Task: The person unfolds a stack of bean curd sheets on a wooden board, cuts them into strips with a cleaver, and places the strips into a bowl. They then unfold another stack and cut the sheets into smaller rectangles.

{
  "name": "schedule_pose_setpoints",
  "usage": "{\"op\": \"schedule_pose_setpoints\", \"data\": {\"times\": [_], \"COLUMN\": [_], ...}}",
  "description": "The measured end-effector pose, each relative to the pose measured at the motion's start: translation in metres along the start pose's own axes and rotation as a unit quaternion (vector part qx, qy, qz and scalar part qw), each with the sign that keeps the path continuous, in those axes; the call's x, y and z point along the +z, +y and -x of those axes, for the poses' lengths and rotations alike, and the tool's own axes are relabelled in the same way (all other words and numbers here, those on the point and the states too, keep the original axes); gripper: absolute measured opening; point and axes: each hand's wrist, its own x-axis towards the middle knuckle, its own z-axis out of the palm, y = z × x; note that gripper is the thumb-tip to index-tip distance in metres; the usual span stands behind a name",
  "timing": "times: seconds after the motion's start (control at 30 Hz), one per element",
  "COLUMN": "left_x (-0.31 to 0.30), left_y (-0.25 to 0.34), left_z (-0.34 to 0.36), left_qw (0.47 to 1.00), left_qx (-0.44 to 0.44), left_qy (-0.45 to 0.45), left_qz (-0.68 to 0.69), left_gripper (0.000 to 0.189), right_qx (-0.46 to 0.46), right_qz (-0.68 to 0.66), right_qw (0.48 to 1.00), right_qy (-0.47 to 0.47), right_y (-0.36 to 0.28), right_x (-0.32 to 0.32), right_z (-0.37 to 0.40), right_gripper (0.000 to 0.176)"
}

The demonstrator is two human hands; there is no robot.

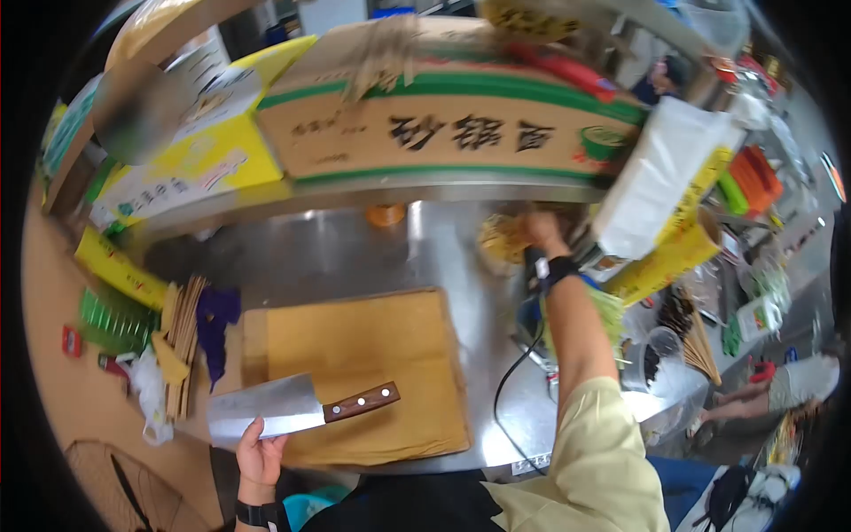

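Observation:
My left hand (262, 450) grips the blade of a large cleaver (282, 408) near its lower edge. The cleaver's brown wooden handle points right, over a yellow-brown cutting board (363, 355) on the steel counter (337, 248). My right arm stretches forward to the back of the counter. There my right hand (539, 230) is at the right side of a bowl or bag of pale yellow food (503, 241). Its fingers are blurred and partly hidden, so what they hold does not show. A black cable (498, 399) hangs from near the right wrist.
A shelf with a large cardboard box (425, 133) crosses the back. Wooden sticks (184, 341) and a purple cloth (215, 324) lie left of the board. A clear container (654, 359) stands at the right. Another person (802, 381) is at the far right.

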Motion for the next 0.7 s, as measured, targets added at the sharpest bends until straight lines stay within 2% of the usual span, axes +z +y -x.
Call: {"op": "schedule_pose_setpoints", "data": {"times": [0.03,0.07,0.1,0.17,0.2,0.27,0.3,0.4,0.47,0.53,0.6,0.63,0.7], "left_x": [-0.003,-0.01,-0.047,-0.053,-0.053,-0.054,-0.053,-0.053,-0.038,-0.02,0.009,0.016,0.043], "left_y": [0.005,0.009,0.01,0.02,0.024,0.029,0.031,0.032,0.029,0.019,0.012,0.008,0.004], "left_z": [0.014,0.03,0.029,0.049,0.055,0.057,0.058,0.039,0.019,-0.007,-0.03,-0.043,-0.058], "left_qw": [0.999,0.998,0.996,0.995,0.994,0.991,0.989,0.993,0.998,0.999,0.996,0.987,0.968], "left_qx": [0.016,0.027,0.036,0.054,0.065,0.077,0.084,0.07,0.049,0.013,-0.038,-0.062,-0.08], "left_qy": [0.029,0.058,0.064,0.06,0.062,0.087,0.1,0.087,0.022,-0.028,-0.08,-0.14,-0.23], "left_qz": [0.007,0.012,0.053,0.058,0.064,0.065,0.067,0.037,0.023,0.01,-0.027,-0.045,-0.063], "left_gripper": [0.032,0.031,0.027,0.025,0.026,0.028,0.029,0.035,0.037,0.04,0.041,0.037,0.033], "right_qx": [-0.001,-0.005,-0.011,0.001,0.058,0.181,0.218,0.112,0.11,0.059,-0.113,-0.186,-0.219], "right_qz": [-0.037,-0.024,-0.008,-0.018,-0.138,-0.361,-0.304,-0.232,-0.383,-0.617,-0.592,-0.516,-0.387], "right_qw": [0.997,0.994,0.993,0.996,0.988,0.914,0.927,0.956,0.913,0.783,0.793,0.836,0.896], "right_qy": [-0.074,-0.104,-0.115,-0.082,-0.046,0.029,-0.023,0.14,0.087,-0.049,-0.084,-0.027,0.022], "right_y": [-0.009,-0.012,-0.013,-0.023,-0.037,-0.06,-0.082,-0.099,-0.138,-0.187,-0.241,-0.266,-0.309], "right_x": [-0.035,-0.015,0.01,0.06,0.04,-0.013,-0.07,-0.107,-0.161,-0.198,-0.25,-0.272,-0.294], "right_z": [-0.002,-0.015,-0.03,-0.052,-0.044,-0.018,-0.001,0.034,0.065,0.107,0.149,0.165,0.197], "right_gripper": [0.02,0.02,0.02,0.02,0.022,0.025,0.021,0.023,0.029,0.037,0.039,0.041,0.045]}}
